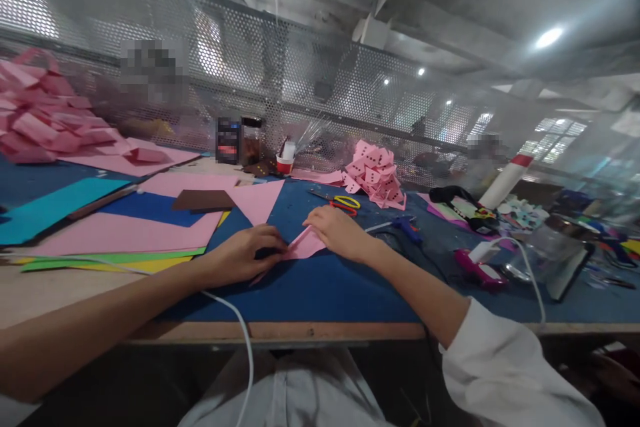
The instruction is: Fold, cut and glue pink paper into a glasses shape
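Between my two hands a small piece of pink paper (306, 247) lies on the blue table mat, a narrow folded strip showing along its upper left edge. My left hand (250, 253) is curled, thumb and fingers pinching the paper's left end. My right hand (337, 230) grips the other end, fingertips bent over its upper edge. Just beyond the right hand are scissors (345, 201) with yellow and red handles. A blue glue gun (407, 229) lies to the right of that hand.
Pink, brown, blue, green and yellow sheets (165, 240) lie at left, near a large pink paper heap (45, 113). Dotted pink pieces (374, 173) are piled behind. A white cable (245, 333) hangs over the front edge. A magenta power strip (480, 270) sits at right.
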`<state>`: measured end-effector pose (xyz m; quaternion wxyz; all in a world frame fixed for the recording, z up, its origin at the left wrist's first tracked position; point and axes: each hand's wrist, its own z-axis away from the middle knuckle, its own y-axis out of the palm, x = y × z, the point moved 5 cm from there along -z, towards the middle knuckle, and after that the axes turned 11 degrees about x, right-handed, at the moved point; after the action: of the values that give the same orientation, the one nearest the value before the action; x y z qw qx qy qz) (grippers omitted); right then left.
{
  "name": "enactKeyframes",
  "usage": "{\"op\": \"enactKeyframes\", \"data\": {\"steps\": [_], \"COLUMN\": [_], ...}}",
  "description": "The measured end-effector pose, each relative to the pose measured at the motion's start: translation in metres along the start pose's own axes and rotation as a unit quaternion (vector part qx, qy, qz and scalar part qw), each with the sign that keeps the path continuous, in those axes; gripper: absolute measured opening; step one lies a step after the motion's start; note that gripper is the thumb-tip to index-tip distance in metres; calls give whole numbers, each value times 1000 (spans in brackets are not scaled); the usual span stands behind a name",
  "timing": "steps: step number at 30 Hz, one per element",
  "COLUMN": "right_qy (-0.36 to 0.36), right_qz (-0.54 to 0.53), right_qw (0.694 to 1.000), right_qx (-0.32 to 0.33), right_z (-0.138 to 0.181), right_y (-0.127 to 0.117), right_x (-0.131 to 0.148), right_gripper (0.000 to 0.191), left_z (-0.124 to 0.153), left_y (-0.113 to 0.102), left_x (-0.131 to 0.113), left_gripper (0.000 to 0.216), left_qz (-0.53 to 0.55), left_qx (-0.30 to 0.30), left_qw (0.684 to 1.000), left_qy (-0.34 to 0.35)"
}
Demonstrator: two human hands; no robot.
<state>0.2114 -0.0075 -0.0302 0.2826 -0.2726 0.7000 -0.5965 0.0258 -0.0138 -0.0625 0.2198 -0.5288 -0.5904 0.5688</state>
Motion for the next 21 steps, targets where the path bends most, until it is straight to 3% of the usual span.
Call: {"op": "enactKeyframes", "data": {"steps": [6,12,21], "right_qy": [24,17,16], "right_qz": [-9,-1,7], "right_qw": [1000,1000,1000], "right_qx": [-14,12,-9], "right_z": [-1,1,-1], "right_y": [32,36,36], "right_x": [-26,-23,-22], "right_gripper": [25,27,22], "left_z": [-1,0,-8], "left_y": [1,1,0], "left_x": [-1,1,5], "left_gripper": [23,23,30], "left_qz": [7,-7,-60], "left_qx": [6,6,-1], "left_qw": [1000,1000,998], "left_qy": [-1,-12,-7]}}
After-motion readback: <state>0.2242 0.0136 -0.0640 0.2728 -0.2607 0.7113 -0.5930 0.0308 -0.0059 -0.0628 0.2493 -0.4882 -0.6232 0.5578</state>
